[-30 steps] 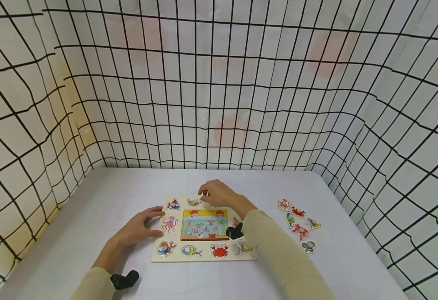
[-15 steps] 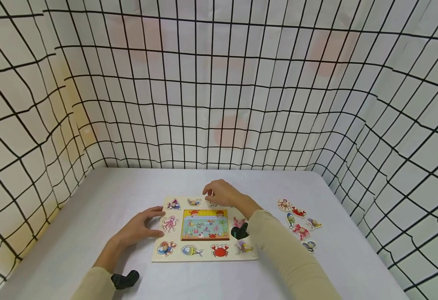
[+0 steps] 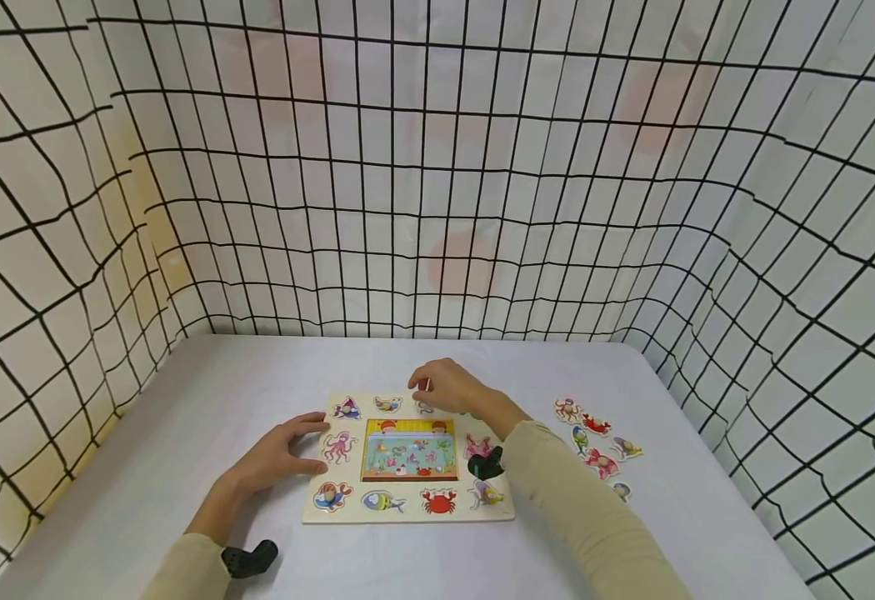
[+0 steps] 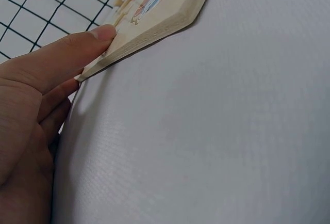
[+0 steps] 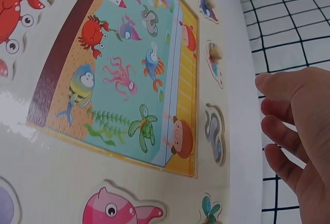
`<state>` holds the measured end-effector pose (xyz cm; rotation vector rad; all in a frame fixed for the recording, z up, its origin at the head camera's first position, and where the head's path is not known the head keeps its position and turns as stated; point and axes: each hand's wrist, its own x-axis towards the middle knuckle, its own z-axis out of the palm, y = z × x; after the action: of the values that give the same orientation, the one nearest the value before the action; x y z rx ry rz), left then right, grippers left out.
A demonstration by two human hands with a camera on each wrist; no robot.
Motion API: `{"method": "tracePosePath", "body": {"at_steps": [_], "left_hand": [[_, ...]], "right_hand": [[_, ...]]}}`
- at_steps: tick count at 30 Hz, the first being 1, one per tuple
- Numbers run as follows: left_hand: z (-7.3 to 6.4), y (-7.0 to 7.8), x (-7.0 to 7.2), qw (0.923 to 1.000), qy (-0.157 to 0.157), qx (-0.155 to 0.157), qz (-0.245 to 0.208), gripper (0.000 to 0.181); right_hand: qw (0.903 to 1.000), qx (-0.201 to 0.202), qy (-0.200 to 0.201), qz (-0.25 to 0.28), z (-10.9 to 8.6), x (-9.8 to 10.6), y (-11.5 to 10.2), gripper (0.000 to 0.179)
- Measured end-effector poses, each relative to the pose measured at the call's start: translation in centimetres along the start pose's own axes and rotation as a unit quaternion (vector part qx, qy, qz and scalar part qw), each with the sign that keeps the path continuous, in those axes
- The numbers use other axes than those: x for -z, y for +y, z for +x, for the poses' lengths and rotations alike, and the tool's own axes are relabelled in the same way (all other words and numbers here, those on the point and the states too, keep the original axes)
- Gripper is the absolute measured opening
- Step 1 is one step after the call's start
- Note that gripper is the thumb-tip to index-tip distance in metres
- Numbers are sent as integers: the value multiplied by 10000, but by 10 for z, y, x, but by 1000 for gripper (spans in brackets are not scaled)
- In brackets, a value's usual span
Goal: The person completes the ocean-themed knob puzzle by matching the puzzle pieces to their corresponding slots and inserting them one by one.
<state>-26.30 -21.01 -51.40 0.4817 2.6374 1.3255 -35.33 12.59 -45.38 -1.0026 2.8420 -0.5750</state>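
Right hand (image 3: 448, 386): free tabletop (image 3: 400, 367) beyond its fingers, then gridded wall (image 3: 437, 192); knobbed piece (image 3: 388, 404) just left. Left hand (image 3: 276, 450): puzzle board (image 3: 410, 518) against its fingertips, obstructing rightward.

Clad in a plain pale-beige cloth left sleeve (image 3: 190, 571) and a matching pale-beige cloth right sleeve (image 3: 587, 517).
Long-cut, softly creased along the right; bare at the left hand (image 3: 278, 452) and right hand (image 3: 448, 387); fitted with a chunky black bent left wrist device (image 3: 246, 561), rounded at its free end, and a similarly dark, lumpy right wrist device (image 3: 486, 463).
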Motion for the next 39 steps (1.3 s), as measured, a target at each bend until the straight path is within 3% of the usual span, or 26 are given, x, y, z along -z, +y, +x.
{"method": "tracePosePath", "body": {"at_steps": [5, 17, 24, 39], "left_hand": [[0, 0, 0, 10000, -4, -32, 26, 72], [1, 1, -1, 10000, -22, 57, 24, 73], [1, 1, 0, 10000, -17, 92, -5, 74], [1, -1, 0, 10000, -26, -86, 31, 73]], "right_hand": [[10000, -64, -22, -41, -6, 5, 0, 21], [9996, 214, 177, 42, -19, 15, 9, 21], [9998, 105, 118, 95, -22, 23, 6, 23], [9998, 115, 69, -114, -33, 34, 12, 24]]}}
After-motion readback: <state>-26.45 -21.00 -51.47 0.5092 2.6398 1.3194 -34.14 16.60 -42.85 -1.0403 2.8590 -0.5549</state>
